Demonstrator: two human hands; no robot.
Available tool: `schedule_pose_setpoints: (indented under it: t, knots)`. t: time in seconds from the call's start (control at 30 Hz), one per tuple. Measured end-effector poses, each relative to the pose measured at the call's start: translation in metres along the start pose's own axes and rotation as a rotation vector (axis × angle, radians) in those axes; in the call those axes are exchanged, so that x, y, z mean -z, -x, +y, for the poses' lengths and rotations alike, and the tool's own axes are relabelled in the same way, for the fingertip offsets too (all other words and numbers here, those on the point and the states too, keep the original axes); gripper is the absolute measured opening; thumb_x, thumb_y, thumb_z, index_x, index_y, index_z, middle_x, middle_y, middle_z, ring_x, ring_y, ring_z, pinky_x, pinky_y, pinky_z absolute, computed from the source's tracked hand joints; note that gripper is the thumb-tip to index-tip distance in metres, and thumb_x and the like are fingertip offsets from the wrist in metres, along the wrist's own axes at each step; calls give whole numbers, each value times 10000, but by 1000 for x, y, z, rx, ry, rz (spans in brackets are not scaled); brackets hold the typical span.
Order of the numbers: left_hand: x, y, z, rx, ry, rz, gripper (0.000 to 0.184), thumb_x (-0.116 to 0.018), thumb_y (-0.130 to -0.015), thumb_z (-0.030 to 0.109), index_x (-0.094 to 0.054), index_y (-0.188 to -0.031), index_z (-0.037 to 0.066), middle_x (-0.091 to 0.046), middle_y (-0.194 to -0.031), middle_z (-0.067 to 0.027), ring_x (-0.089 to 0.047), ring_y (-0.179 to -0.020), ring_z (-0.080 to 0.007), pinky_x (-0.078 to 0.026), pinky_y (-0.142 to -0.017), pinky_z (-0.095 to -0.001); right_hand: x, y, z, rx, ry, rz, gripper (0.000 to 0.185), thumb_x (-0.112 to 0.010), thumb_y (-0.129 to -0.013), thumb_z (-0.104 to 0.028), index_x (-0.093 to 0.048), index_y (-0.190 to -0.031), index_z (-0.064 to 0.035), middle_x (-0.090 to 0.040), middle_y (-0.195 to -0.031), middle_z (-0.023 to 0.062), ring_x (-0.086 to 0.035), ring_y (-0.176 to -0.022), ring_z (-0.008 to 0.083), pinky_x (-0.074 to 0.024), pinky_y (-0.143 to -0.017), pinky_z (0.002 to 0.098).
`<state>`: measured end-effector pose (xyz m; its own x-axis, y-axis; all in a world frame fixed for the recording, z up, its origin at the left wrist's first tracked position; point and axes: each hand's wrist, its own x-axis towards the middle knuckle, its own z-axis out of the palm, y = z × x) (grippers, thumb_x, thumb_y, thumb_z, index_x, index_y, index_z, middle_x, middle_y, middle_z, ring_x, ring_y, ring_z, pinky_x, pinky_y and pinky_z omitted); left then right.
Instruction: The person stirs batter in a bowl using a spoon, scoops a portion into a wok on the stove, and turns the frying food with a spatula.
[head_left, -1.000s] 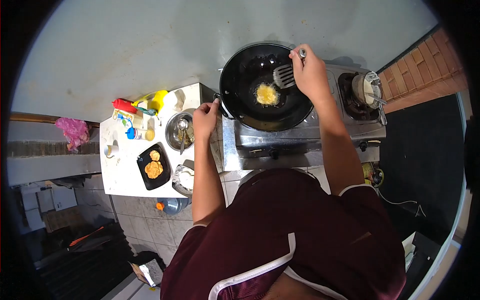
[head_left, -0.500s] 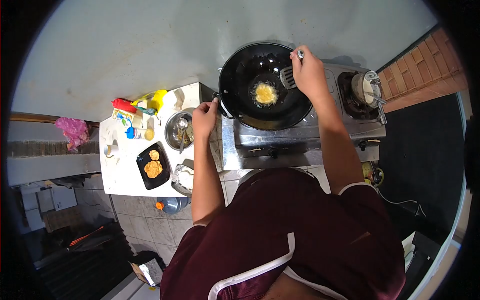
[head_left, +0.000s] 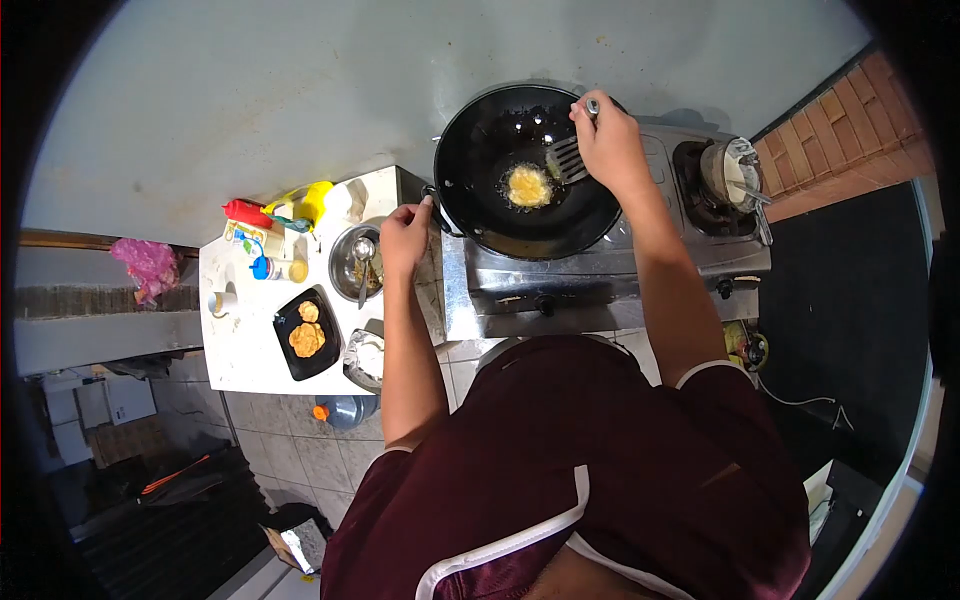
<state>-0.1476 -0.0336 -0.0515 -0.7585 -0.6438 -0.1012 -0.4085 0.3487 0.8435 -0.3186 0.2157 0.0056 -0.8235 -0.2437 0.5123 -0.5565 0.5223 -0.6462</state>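
Note:
A black wok (head_left: pixel 480 130) sits on the steel stove, with a yellow piece of frying food (head_left: pixel 529 186) in bubbling oil near its middle. My right hand (head_left: pixel 612 145) is closed round the handle of a slotted spatula (head_left: pixel 567 160), whose blade is inside the wok just right of the food. At the wok's left side, my left hand (head_left: pixel 406 238) grips the wok handle (head_left: pixel 433 200) between thumb and fingers. Left of that hand stands a metal bowl (head_left: pixel 343 268) with a ladle (head_left: pixel 363 262) in it. Fried pieces (head_left: pixel 306 338) lie on a black square plate (head_left: pixel 290 362).
The white counter (head_left: pixel 240 360) holds a red bottle (head_left: pixel 246 212), a yellow package (head_left: pixel 316 203), a blue-lidded jar (head_left: pixel 264 267) and a foil-lined container (head_left: pixel 366 357). On the right burner is a pot (head_left: pixel 716 178) with utensils. A water jug (head_left: pixel 350 411) stands on the floor.
The spatula has moved left and slightly down, closer to the food, after a small shift to the right. My left hand stays at the wok handle, and the wok has shifted slightly left.

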Motion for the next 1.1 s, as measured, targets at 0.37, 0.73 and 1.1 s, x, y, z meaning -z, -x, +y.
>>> schedule_pose_setpoints:
  t: [0.37,0.73,1.1]
  knots:
    - [-2,0,-3,-2,100,-4,358,-660,-881,306,-649,-780,-37,-567,-620,-20,-457,-598,-78,-405,-570,-253,-1,-4,-2,4,28,0,151,-553,-917,-159,-537,-917,-9,-649,-804,190,-631,-770,388,-490,-675,426]
    - [-4,0,-2,2,117,-1,361,-660,-881,310,-653,-782,-37,-580,-636,-20,-463,-603,-81,-408,-576,-248,0,-4,-2,13,87,-14,115,-548,-921,-115,-537,-924,0,-665,-815,169,-659,-784,352,-508,-693,377]
    - [-4,1,-1,2,129,0,354,-657,-883,303,-646,-788,-38,-590,-651,-24,-467,-613,-82,-409,-583,-251,3,0,-5,-13,8,28,144,-552,-911,-163,-532,-913,-21,-627,-782,211,-599,-760,430,-471,-654,479]
